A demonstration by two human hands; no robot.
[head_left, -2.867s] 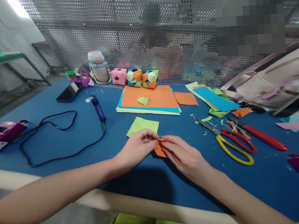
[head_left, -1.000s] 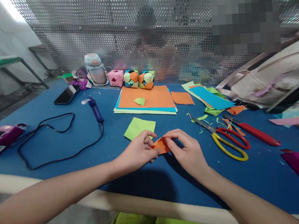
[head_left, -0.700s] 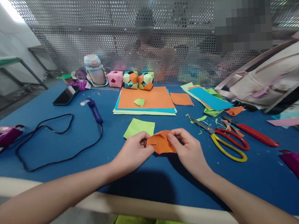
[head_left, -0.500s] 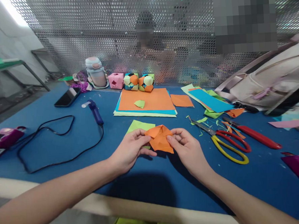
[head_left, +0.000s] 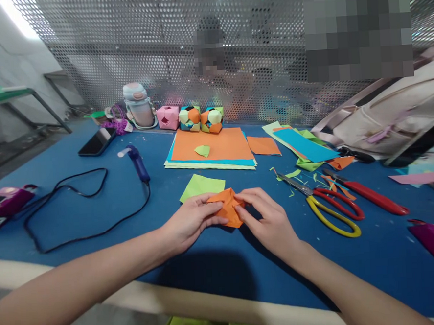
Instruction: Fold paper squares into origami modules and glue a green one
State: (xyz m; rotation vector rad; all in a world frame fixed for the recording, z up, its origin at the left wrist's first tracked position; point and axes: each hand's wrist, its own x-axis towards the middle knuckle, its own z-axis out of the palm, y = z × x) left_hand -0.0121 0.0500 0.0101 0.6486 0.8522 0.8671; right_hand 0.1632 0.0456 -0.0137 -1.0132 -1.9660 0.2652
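Between my two hands is a small folded piece of orange paper [head_left: 230, 208], creased toward its middle and held just above the blue table. My left hand [head_left: 191, 218] grips its left side, thumb on top and fingers beneath. On the right side, my right hand [head_left: 268, 216] pinches a flap or edge of it between thumb and index finger. Just behind my left hand lies a lime green paper sheet [head_left: 202, 185], flat on the table. Farther back, a small green folded piece [head_left: 202, 150] rests on a stack of coloured sheets topped by orange paper [head_left: 219, 138].
At right lie scissors [head_left: 314, 195], a red-handled cutter [head_left: 377, 199], paper strips [head_left: 304, 145] and a bag [head_left: 393, 107]. A glue gun [head_left: 139, 165] with its cord, a phone [head_left: 97, 141] and a bottle [head_left: 139, 106] are at left. Folded paper cubes [head_left: 190, 119] stand by the perforated panel.
The orange paper has come slightly nearer and to the left. My right hand has shifted its pinch inward, and more of the green sheet shows behind my left hand.
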